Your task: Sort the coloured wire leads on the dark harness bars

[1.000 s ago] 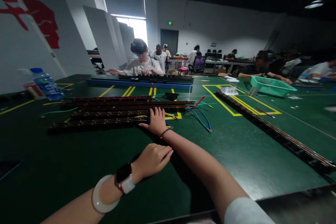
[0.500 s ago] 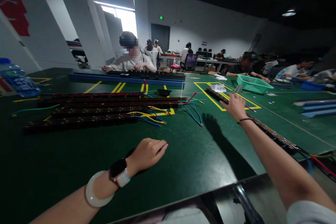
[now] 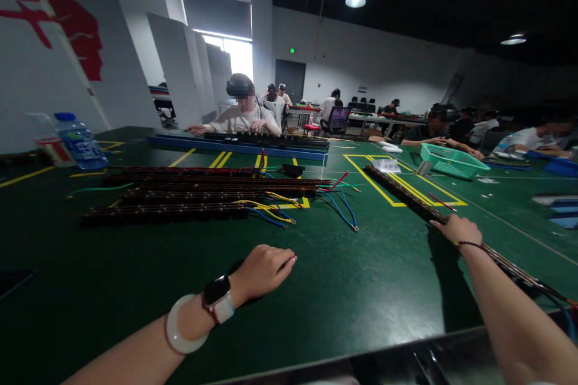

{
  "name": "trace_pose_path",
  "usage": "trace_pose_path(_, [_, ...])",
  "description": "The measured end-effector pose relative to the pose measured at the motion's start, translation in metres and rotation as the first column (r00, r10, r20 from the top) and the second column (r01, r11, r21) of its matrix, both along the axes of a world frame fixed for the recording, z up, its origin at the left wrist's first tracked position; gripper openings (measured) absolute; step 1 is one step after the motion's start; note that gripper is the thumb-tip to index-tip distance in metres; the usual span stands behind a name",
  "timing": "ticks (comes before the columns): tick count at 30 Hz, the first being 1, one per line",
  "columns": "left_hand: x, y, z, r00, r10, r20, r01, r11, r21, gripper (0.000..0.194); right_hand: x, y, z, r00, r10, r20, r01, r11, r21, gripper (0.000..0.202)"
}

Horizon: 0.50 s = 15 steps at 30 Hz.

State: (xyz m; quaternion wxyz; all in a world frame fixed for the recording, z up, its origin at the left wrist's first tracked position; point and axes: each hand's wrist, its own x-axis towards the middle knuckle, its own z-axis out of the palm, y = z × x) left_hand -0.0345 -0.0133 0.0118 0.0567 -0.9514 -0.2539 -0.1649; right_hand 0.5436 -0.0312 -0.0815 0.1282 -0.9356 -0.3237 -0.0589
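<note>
Resting on the green table [image 3: 334, 289], my left hand [image 3: 262, 271] is loosely curled, and I see nothing in its fingers. My right hand [image 3: 460, 230] is closed over the middle of a long dark strip with copper-coloured rails [image 3: 406, 194], which lies slantwise on the right. Its fingertips are partly hidden. Coloured wires leave the strip's near end at the right edge. Left of centre lie several similar strips [image 3: 167, 209] side by side, with yellow wires [image 3: 266, 207] and blue wires [image 3: 350, 210] with ring terminals at their right ends.
A water bottle [image 3: 81, 141] stands at the left. Across the table a co-worker [image 3: 246, 117] sits behind a long blue rail [image 3: 239, 145]. A green basket [image 3: 454, 160] and a white paper label [image 3: 386, 165] are at the back right. Yellow tape marks the table.
My right hand has come back towards me along the strip, from its far part to its middle, and has lowered onto it. My left hand stays curled on the table. The view has shifted.
</note>
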Motion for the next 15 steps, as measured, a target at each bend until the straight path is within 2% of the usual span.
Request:
trace_pose_path(6, [0.0,0.0,0.0,1.0,-0.006,-0.002,0.006,0.999,0.031,0.028,-0.006,0.0,0.0,0.998,-0.056,-0.013,0.056,0.997,0.049,0.06])
trace_pose_path(11, [-0.001,0.002,-0.002,1.0,-0.007,-0.028,0.008,0.999,0.032,0.027,-0.021,0.0,-0.002,0.998,-0.034,-0.055,0.033,0.999,-0.026,0.059])
trace_pose_path(15, [-0.001,0.0,-0.001,1.0,-0.015,-0.022,0.016,0.998,0.057,0.028,-0.025,-0.003,-0.002,1.0,0.001,0.026,0.001,0.998,-0.067,0.062])
